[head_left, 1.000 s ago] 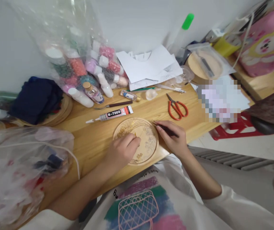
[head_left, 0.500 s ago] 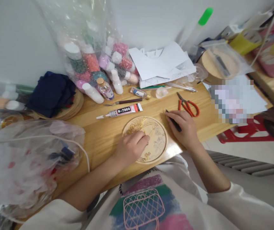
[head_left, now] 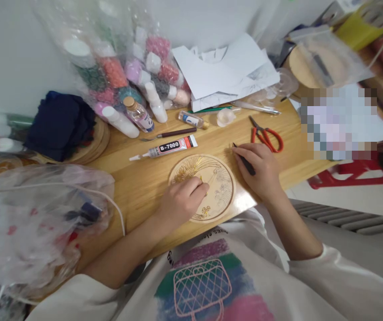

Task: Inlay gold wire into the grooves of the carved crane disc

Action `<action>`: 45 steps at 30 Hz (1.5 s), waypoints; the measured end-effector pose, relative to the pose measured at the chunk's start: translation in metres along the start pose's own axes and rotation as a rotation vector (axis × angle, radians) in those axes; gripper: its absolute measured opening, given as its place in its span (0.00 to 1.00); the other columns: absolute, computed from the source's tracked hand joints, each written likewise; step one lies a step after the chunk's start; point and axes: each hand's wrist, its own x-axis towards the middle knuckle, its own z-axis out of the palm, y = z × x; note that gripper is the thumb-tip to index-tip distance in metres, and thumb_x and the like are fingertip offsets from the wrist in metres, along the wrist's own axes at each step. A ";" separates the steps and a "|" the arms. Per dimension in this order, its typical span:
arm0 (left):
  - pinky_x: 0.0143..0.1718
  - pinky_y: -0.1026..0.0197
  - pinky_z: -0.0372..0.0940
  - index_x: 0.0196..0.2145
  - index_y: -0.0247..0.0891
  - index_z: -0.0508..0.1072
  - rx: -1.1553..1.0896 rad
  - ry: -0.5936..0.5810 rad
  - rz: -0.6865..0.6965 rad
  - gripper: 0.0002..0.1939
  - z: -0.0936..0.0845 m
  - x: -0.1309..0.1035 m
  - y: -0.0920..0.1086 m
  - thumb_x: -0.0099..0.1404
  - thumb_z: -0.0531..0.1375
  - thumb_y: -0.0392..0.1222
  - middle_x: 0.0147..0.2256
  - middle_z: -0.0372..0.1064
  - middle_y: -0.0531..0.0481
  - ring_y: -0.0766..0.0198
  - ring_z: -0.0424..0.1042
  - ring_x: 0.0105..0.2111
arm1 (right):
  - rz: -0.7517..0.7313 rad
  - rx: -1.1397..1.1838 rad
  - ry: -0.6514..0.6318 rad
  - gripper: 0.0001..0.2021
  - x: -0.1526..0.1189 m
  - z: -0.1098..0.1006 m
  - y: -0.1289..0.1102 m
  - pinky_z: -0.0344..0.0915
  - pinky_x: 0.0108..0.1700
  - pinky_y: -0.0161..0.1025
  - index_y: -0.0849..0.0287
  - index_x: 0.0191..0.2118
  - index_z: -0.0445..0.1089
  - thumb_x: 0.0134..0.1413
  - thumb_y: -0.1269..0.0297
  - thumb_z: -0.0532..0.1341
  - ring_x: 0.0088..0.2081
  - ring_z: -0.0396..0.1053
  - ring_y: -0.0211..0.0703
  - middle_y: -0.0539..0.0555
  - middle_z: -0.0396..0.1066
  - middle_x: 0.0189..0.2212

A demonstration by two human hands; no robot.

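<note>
A round wooden plaque with line drawing and raised gold wire on its left and lower parts lies at the table's front edge. My left hand rests over its left side, fingers pinched on a thin gold wire; most of that wire is hidden by the fingers. To the right of the plaque, my right hand is closed around black tweezers, their tips pointing up and left. Just beyond that hand lie red-handled pliers.
Behind the plaque lie a B-7000 glue tube, a dark-handled tool and a small vial. Bagged bead bottles and white papers stand farther back. A plastic bag and cord fill the left.
The view has shifted slightly, so the objects sit a little higher in the picture. Both hands keep their holds and almost the same places by the plaque.
</note>
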 end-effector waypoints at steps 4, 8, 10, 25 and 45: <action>0.28 0.64 0.61 0.35 0.38 0.74 -0.001 -0.002 0.008 0.11 0.000 0.000 -0.001 0.72 0.52 0.31 0.30 0.71 0.53 0.69 0.69 0.27 | 0.010 0.020 0.007 0.10 0.001 -0.002 -0.001 0.71 0.41 0.45 0.55 0.46 0.75 0.62 0.70 0.60 0.39 0.75 0.48 0.58 0.78 0.38; 0.28 0.64 0.62 0.35 0.37 0.73 -0.005 0.004 0.012 0.11 0.001 0.000 -0.001 0.72 0.52 0.31 0.30 0.71 0.53 0.69 0.69 0.27 | 0.044 0.048 0.040 0.07 0.001 -0.006 -0.003 0.72 0.40 0.44 0.55 0.43 0.74 0.60 0.69 0.61 0.38 0.76 0.47 0.57 0.79 0.36; 0.28 0.64 0.62 0.35 0.37 0.73 -0.005 0.008 0.012 0.12 0.001 0.000 0.000 0.72 0.52 0.31 0.29 0.71 0.53 0.69 0.69 0.27 | 0.079 0.095 0.061 0.07 -0.001 -0.009 -0.006 0.73 0.38 0.43 0.55 0.43 0.74 0.60 0.68 0.62 0.36 0.76 0.46 0.55 0.79 0.35; 0.28 0.64 0.61 0.35 0.37 0.74 0.004 0.008 0.011 0.12 0.000 0.001 0.000 0.73 0.52 0.32 0.28 0.70 0.53 0.69 0.68 0.27 | 0.290 0.543 -0.028 0.07 -0.006 -0.025 -0.043 0.76 0.43 0.41 0.54 0.39 0.80 0.54 0.70 0.68 0.39 0.79 0.44 0.53 0.81 0.37; 0.27 0.64 0.61 0.35 0.37 0.73 0.002 0.007 0.018 0.13 0.000 0.001 -0.001 0.74 0.51 0.32 0.28 0.70 0.53 0.68 0.67 0.26 | 0.363 0.509 -0.064 0.04 -0.005 -0.025 -0.055 0.74 0.40 0.42 0.54 0.37 0.80 0.56 0.68 0.66 0.36 0.77 0.44 0.53 0.81 0.34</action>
